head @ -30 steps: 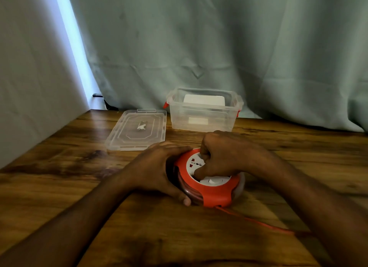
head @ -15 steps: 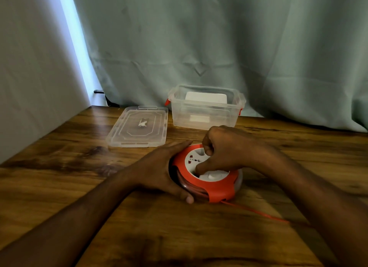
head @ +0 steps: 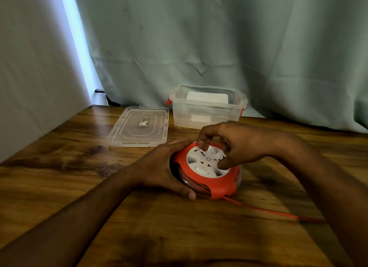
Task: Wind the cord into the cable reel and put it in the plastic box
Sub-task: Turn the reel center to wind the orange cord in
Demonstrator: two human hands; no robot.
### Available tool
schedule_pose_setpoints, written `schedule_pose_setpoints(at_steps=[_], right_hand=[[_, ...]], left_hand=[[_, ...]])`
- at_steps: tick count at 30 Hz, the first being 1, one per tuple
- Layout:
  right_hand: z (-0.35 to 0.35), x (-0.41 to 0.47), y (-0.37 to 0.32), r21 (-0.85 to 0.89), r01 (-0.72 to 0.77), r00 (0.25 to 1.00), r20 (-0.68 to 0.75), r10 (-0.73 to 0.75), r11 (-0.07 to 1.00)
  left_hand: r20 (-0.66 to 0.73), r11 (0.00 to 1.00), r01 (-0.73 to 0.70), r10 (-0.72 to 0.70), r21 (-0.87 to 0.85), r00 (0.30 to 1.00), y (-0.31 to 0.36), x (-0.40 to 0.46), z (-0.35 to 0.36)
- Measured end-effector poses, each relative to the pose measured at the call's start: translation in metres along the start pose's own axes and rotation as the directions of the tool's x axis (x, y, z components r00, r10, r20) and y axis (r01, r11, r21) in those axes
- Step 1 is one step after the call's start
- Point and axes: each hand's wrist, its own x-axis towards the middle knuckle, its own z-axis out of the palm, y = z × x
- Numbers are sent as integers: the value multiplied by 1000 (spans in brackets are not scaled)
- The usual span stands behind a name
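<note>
A round orange cable reel (head: 219, 185) with a white socket face lies flat on the wooden table (head: 79, 167). My left hand (head: 163, 167) wraps around the reel's left side and holds it. Fingertips of my right hand (head: 235, 143) press into the recesses of the white centre disc. An orange cord (head: 264, 210) runs out of the reel's front right and across the table, under my right forearm. The clear plastic box (head: 207, 107) with red latches stands open behind the reel.
The box's clear lid (head: 139, 126) lies flat to the left of the box. A green curtain (head: 219, 47) hangs behind the table, and a pale wall (head: 29, 67) closes the left side.
My right hand has shifted on the white disc, its fingers lifted and spread to a new hold, and more of the socket face shows. The left hand stays on the reel.
</note>
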Motion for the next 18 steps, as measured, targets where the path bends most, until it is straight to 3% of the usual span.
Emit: schedule_pose_setpoints(at_steps=[6,9,13,18], right_hand=[[-4,-1,1,-45,34,999,15,-33,998],[-5,0,1,-167,1,1000,13,1,986],[-3,0,0,-176,-34,999,29,40,984],[0,0,2,-238,-6,999,-40,-3,971]], left_hand=[[-5,999,-2,2,42,1000,-3,1,0],[-13,998,-3,4,60,1000,-4,1,1],[-21,998,1,0,61,1000,-5,0,2],[-24,996,15,-13,84,1000,-5,0,2]])
